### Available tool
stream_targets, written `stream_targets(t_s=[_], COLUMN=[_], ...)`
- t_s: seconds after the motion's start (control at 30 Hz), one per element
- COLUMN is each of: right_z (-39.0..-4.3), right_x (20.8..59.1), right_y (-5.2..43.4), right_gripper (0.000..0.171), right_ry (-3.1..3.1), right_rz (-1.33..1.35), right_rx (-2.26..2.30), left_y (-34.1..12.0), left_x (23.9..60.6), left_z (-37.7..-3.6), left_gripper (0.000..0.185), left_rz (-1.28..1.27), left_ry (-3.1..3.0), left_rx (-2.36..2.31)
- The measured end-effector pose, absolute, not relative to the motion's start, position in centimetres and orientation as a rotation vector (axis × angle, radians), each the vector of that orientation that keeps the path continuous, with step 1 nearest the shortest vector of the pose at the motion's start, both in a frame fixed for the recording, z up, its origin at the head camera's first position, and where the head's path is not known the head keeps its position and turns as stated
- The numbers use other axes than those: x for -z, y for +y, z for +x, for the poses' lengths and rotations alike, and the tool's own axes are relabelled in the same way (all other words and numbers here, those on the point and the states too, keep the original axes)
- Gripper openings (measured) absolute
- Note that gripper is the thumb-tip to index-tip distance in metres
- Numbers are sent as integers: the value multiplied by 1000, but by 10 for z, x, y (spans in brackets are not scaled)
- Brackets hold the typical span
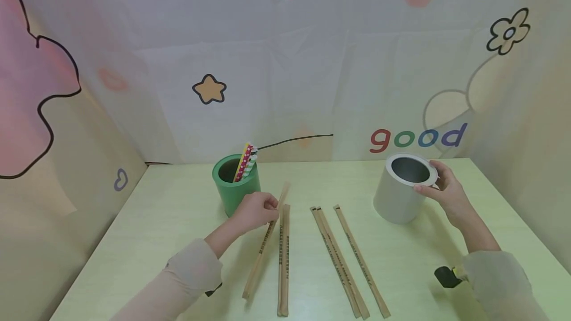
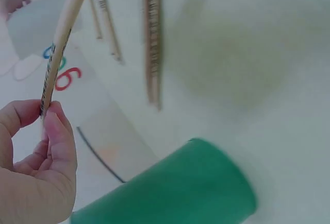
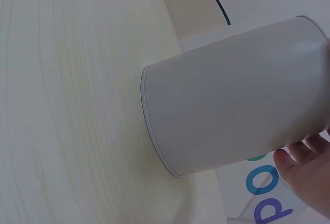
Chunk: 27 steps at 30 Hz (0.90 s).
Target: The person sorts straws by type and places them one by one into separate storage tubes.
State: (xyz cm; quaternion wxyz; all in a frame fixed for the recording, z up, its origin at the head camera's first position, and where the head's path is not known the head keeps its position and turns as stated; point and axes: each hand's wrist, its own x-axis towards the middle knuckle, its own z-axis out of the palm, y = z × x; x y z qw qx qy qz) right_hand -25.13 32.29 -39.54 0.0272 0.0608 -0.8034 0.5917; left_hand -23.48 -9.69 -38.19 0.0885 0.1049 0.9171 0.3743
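My left hand (image 1: 255, 211) pinches a slim brown paper-wrapped stick (image 1: 261, 251) with dark print near its far end. In the left wrist view, thumb and fingertips close on this stick (image 2: 55, 64). The lower end slants toward the table's front. Just behind the hand is a green cup (image 1: 236, 193). On the right, my right hand (image 1: 454, 199) grips the rim of a light grey cup (image 1: 394, 202), thumb at the front, fingers round the far side. The right wrist view has the cup's wall (image 3: 232, 100) large, with fingertips (image 3: 289, 165) against it.
Two wrapped sticks (image 1: 283, 266) lie side by side left of centre. Another pair (image 1: 340, 266) and a single one (image 1: 363, 264) lie toward the right. Patterned straws (image 1: 243, 165) stand in the green cup. A printed cloth backdrop (image 1: 303, 88) rises behind the table.
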Motion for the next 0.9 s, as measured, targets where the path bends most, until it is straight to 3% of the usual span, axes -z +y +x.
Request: stream_targets(t_s=[0.5,0.9], right_z=[-251,-250], right_x=[394,394], right_y=[323,322], right_gripper=[70,69], right_ry=[-2473,-2437], right_rz=[201,236], right_rx=[-1817,-1844], left_y=[-66,-34], left_x=[291,263], left_z=[-251,-273], left_gripper=[18,18], left_rz=[473,416], left_ry=[2521,2284], left_rx=[-1448,-1975])
